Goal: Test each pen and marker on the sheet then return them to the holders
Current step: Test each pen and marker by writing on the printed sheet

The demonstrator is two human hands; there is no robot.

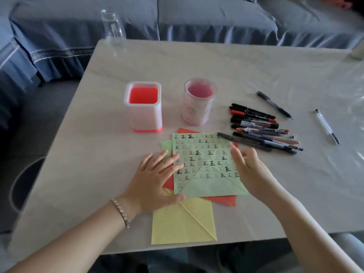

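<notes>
A: Green paper is under the fingertips; the left hand (pixel 155 178) lies flat with fingers spread on the left edge of the green sheet (pixel 206 166), pressing it and grasping nothing; the right hand (pixel 250 170) stands at the right edge, fingers loosely curled and empty, the tips just beside the nearest pens.

B: And what can go wrong from here?

A: I think the sheet can slide; it lies on an orange sheet (pixel 222 200) and a yellow sheet (pixel 183 225), loosely stacked, so a stroke without the left hand pressing may shift it. Also it is almost full of marks; a new mark may fall on an old one and tell nothing.

B: Where are the pens?

A: The pile of pens and markers (pixel 260 131) lies near, right of the sheet, behind the right fingers; a careless reach may roll them. Two lie well apart: a dark pen (pixel 274 105) and a clear pen (pixel 327 126) farther right.

B: The holders?

A: The square holder (pixel 143 107) and the round holder (pixel 199 101) stand behind the sheet; both look empty, on the table (pixel 197 62).
</notes>
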